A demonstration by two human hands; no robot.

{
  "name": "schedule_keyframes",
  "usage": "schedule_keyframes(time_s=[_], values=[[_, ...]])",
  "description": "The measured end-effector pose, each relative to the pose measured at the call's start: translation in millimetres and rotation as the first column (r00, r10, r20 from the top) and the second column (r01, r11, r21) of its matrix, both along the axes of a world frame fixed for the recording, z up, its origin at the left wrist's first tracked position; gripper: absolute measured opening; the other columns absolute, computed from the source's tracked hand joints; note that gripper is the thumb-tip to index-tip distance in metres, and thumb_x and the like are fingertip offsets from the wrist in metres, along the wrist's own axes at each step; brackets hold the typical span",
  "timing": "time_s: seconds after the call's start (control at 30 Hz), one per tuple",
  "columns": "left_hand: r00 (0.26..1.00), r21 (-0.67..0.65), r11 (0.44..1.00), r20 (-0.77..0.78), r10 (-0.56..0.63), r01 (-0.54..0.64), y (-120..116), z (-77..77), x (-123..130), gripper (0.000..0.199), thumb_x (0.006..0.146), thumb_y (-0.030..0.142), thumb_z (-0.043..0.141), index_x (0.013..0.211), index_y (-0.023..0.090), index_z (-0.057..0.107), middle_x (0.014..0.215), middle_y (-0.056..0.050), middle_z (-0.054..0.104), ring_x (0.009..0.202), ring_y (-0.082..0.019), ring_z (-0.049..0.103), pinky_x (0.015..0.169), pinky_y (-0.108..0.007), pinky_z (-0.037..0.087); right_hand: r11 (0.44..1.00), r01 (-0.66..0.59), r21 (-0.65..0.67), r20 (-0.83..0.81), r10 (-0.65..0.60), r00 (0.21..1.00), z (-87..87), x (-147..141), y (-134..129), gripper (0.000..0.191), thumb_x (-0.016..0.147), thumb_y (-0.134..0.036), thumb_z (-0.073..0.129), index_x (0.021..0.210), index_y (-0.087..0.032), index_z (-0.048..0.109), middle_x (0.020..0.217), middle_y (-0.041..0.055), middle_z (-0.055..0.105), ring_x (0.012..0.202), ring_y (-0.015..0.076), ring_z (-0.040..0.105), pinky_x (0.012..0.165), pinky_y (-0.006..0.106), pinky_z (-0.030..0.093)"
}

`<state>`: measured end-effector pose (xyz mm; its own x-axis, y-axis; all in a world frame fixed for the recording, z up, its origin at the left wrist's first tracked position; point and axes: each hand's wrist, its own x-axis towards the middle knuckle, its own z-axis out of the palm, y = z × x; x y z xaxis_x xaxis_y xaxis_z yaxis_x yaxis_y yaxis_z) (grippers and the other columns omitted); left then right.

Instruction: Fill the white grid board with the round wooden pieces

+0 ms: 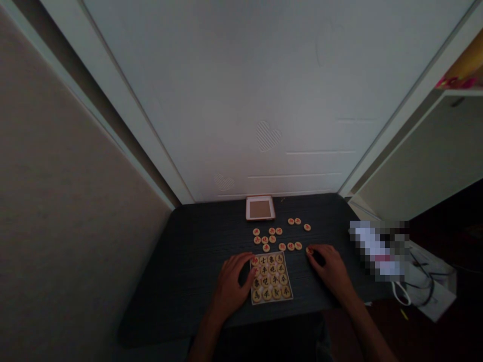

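A shallow square box [291, 294] holds Chinese chess pieces in rows, mostly with black characters; red ones show at its upper left corner. My left hand [233, 279] lies at the box's left side, thumb and index finger apart, their tips over the edge by the red-marked pieces [255, 261]. To the right of the box, my right hand [331, 265] pinches a red-marked Chinese chess piece [309, 250] at the tabletop between thumb and fingers. Several loose red-marked pieces [272, 239] lie spread beyond the box.
A box lid [260, 209] with a pale rim rests at the back of the dark table [181, 251], near the white panel [234, 125]. Off the table's right side are a blurred-out pale object [377, 251], papers and a white cable [400, 295].
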<state>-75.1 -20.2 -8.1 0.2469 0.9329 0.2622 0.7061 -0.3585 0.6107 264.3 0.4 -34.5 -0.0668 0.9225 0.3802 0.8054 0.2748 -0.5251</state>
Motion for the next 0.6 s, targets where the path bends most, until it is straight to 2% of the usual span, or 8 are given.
schedule_keyframes(time_s=[0.13,0.23,0.37,0.6], values=[[1.000,-0.015,1.000,-0.002,-0.007,0.007,0,-0.5,0,0.030,0.098,0.031,0.054,0.127,0.030,0.056,0.130,-0.004,0.065,0.120,-0.025,0.059,0.104,-0.048,0.045,1.000,-0.003,-0.022,-0.051,0.002,0.999,2.7,-4,-7,0.024,0.092,-0.040,0.061,0.109,-0.025,0.070,0.106,0.0086,0.074,0.099,0.0288,0.067,0.092,0.048,0.052],[1.000,-0.016,1.000,0.001,-0.009,0.009,1,-1.6,0,0.030,0.098,0.031,0.054,0.127,0.029,0.056,0.130,-0.004,0.064,0.120,-0.025,0.058,0.104,-0.049,0.044,0.996,-0.055,-0.071,-0.126,0.046,0.991,7.5,-10,-13,0.025,0.094,-0.039,0.060,0.113,-0.025,0.068,0.109,0.0083,0.073,0.098,0.0261,0.068,0.090,0.043,0.055],[1.000,-0.011,1.000,-0.005,-0.010,0.010,2,-2.7,0,0.031,0.097,0.031,0.055,0.128,0.030,0.056,0.130,-0.004,0.065,0.121,-0.025,0.058,0.107,-0.051,0.042,0.988,-0.127,-0.091,-0.208,0.106,0.972,17.6,-24,-18,0.024,0.094,-0.038,0.059,0.113,-0.025,0.068,0.109,0.0071,0.073,0.091,0.0229,0.070,0.082,0.037,0.058],[1.000,0.003,1.000,0.004,-0.003,0.003,0,-0.5,0,0.030,0.097,0.029,0.054,0.127,0.029,0.057,0.129,-0.004,0.066,0.120,-0.025,0.060,0.104,-0.048,0.045,0.973,-0.204,-0.104,-0.316,0.162,0.935,34.5,-51,-20,0.026,0.095,-0.033,0.058,0.118,-0.026,0.067,0.113,0.0069,0.071,0.088,0.0203,0.071,0.083,0.034,0.059]])
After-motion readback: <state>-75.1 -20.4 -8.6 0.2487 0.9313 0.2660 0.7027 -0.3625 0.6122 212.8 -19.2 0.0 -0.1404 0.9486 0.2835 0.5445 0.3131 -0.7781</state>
